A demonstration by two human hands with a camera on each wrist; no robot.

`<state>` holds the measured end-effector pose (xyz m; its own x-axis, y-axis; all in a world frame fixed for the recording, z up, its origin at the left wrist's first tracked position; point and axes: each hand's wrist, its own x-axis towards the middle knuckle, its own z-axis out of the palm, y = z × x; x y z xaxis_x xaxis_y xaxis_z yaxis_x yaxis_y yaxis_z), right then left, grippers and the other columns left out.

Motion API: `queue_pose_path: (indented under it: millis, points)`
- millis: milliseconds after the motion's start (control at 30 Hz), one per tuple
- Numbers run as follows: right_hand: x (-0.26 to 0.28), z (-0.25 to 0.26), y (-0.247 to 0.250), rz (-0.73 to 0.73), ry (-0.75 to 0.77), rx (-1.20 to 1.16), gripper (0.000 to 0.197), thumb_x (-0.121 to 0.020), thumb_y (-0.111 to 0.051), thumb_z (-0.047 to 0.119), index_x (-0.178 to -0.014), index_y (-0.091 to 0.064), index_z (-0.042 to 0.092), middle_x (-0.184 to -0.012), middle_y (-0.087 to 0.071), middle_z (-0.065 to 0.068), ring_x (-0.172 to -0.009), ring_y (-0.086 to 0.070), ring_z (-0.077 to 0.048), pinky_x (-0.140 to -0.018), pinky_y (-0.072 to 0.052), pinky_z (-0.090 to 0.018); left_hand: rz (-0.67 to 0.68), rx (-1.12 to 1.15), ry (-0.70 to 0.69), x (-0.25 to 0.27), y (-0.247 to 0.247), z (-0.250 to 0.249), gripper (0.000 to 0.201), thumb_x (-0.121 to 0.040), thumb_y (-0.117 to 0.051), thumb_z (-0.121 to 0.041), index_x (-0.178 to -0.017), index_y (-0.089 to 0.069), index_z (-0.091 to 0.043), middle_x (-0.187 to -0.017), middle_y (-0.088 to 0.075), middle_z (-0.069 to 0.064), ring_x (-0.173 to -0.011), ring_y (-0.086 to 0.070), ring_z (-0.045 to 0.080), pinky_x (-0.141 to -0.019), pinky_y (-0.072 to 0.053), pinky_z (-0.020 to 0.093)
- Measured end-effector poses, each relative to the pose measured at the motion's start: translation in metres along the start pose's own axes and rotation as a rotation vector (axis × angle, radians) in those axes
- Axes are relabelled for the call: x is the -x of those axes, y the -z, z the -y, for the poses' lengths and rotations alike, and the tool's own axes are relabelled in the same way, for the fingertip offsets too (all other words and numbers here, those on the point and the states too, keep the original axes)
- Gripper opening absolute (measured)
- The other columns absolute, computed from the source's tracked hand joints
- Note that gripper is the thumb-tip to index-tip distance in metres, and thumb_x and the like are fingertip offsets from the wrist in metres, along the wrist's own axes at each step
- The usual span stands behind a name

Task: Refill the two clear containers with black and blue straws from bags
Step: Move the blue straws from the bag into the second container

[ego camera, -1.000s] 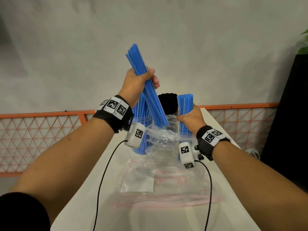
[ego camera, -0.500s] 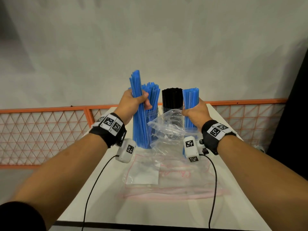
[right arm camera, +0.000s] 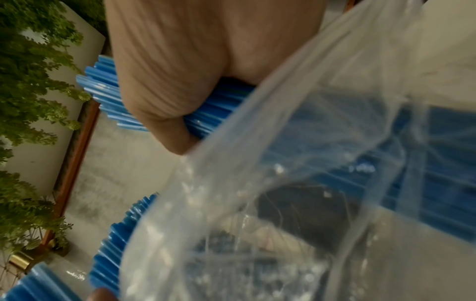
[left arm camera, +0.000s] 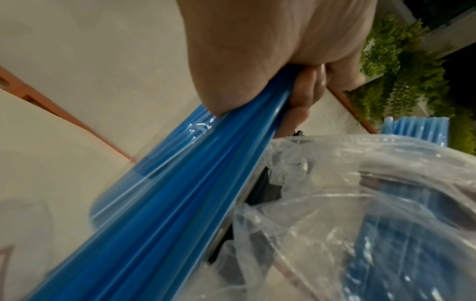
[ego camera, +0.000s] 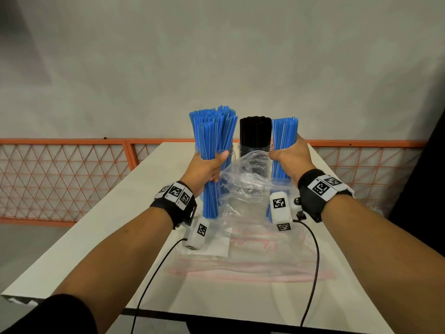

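Your left hand (ego camera: 207,168) has its fingers wrapped round an upright bundle of blue straws (ego camera: 212,150) before the left clear container (ego camera: 230,150); your right hand (ego camera: 290,160) clamps another blue bundle (ego camera: 284,133) in the crumpled clear bag (ego camera: 245,179) on the desk (ego camera: 115,237).

Straws in both hands: blue (ego camera: 210,150), (ego camera: 284,145). Middle bunch of straws (ego camera: 255,133): black. Bags (ego camera: 245,179): clear; flat one (ego camera: 252,261) has pink trim and lettering. Worktop (ego camera: 115,237): white. Fence (ego camera: 72,174): orange lattice. Wristbands (ego camera: 177,201): black with black-white square codes.
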<state>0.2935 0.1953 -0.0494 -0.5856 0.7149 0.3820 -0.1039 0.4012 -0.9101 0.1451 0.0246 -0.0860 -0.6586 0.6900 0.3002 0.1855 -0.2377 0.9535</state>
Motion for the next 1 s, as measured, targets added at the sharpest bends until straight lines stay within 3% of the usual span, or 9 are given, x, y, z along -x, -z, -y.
queue_pose_path:
  millis: [167,433,567,633,700,733,767,833,1000]
  points:
    - [0.001,-0.001,0.000,0.008,0.000,0.004,0.035,-0.076,-0.073,0.000,-0.096,-0.051,0.019,-0.083,-0.055,-0.002,-0.077,-0.058,-0.013,-0.067,-0.053,-0.025,-0.025,0.018,0.012,-0.001,0.006,0.012,0.018,-0.094,-0.066,-0.018,-0.082,-0.054,-0.013,-0.046,-0.040,-0.007,-0.038,-0.034,0.008,-0.042,-0.038,0.023]
    - [0.003,0.002,0.000,0.011,-0.009,-0.001,0.035,-0.078,-0.072,0.001,-0.101,-0.051,0.017,-0.089,-0.056,-0.005,-0.081,-0.059,-0.015,-0.069,-0.052,-0.024,-0.080,0.016,0.042,-0.001,0.006,0.024,0.021,-0.094,-0.066,-0.024,-0.092,-0.054,-0.006,-0.044,-0.038,-0.004,-0.038,-0.035,0.010,-0.047,-0.039,0.027]
    - [0.005,0.003,0.002,0.018,-0.016,0.000,0.034,-0.078,-0.071,0.001,-0.104,-0.053,0.012,-0.092,-0.056,-0.010,-0.084,-0.059,-0.019,-0.075,-0.054,-0.030,-0.082,0.000,0.017,0.002,0.006,0.007,0.025,-0.094,-0.065,-0.030,-0.080,-0.058,-0.010,-0.045,-0.038,-0.002,-0.041,-0.037,0.013,-0.056,-0.042,0.033]
    - [0.005,0.004,0.002,0.020,-0.018,-0.001,0.034,-0.078,-0.071,0.000,-0.107,-0.055,0.008,-0.092,-0.056,-0.011,-0.085,-0.060,-0.021,-0.076,-0.054,-0.033,-0.109,-0.017,-0.043,-0.005,0.010,-0.023,0.053,-0.088,-0.066,-0.044,-0.105,-0.061,0.006,-0.048,-0.041,-0.002,-0.045,-0.042,0.013,-0.066,-0.047,0.035]
    - [0.005,0.004,0.001,0.024,-0.022,-0.002,0.034,-0.078,-0.071,0.000,-0.108,-0.055,0.007,-0.091,-0.056,-0.012,-0.084,-0.060,-0.022,-0.077,-0.055,-0.035,-0.187,-0.020,-0.138,-0.016,0.015,-0.063,0.094,-0.082,-0.068,-0.053,-0.132,-0.038,0.020,-0.049,-0.045,-0.005,-0.048,-0.047,0.011,-0.072,-0.049,0.033]
    - [0.005,0.004,0.001,0.025,-0.023,-0.003,0.034,-0.078,-0.071,0.000,-0.107,-0.055,0.008,-0.091,-0.056,-0.011,-0.083,-0.059,-0.021,-0.077,-0.055,-0.035,-0.193,-0.005,-0.211,-0.020,0.014,-0.086,0.080,-0.084,-0.069,-0.052,-0.125,-0.050,0.013,-0.049,-0.045,-0.006,-0.048,-0.047,0.011,-0.070,-0.050,0.032]
    - [0.004,0.005,0.001,0.025,-0.024,-0.005,0.034,-0.078,-0.071,-0.001,-0.106,-0.054,0.009,-0.091,-0.056,-0.011,-0.083,-0.059,-0.021,-0.077,-0.055,-0.034,-0.198,-0.008,-0.301,-0.023,0.012,-0.108,0.050,-0.087,-0.069,-0.049,-0.102,-0.062,-0.002,-0.048,-0.045,-0.007,-0.047,-0.047,0.012,-0.066,-0.051,0.032]
    - [0.004,0.005,0.001,0.022,-0.027,-0.011,0.033,-0.078,-0.071,-0.001,-0.104,-0.054,0.010,-0.090,-0.057,-0.011,-0.082,-0.059,-0.020,-0.072,-0.054,-0.030,-0.239,-0.031,-0.405,-0.029,0.006,-0.139,0.033,-0.090,-0.068,-0.043,-0.072,-0.052,-0.021,-0.047,-0.045,-0.005,-0.046,-0.046,0.014,-0.062,-0.053,0.031]
    - [0.004,0.004,0.000,0.013,-0.028,-0.026,0.033,-0.078,-0.071,-0.002,-0.102,-0.055,0.013,-0.089,-0.058,-0.009,-0.080,-0.060,-0.019,-0.063,-0.050,-0.023,-0.223,-0.092,-0.431,-0.037,-0.004,-0.139,0.034,-0.090,-0.067,-0.043,-0.072,-0.048,-0.021,-0.047,-0.047,-0.006,-0.048,-0.048,0.013,-0.067,-0.055,0.031]
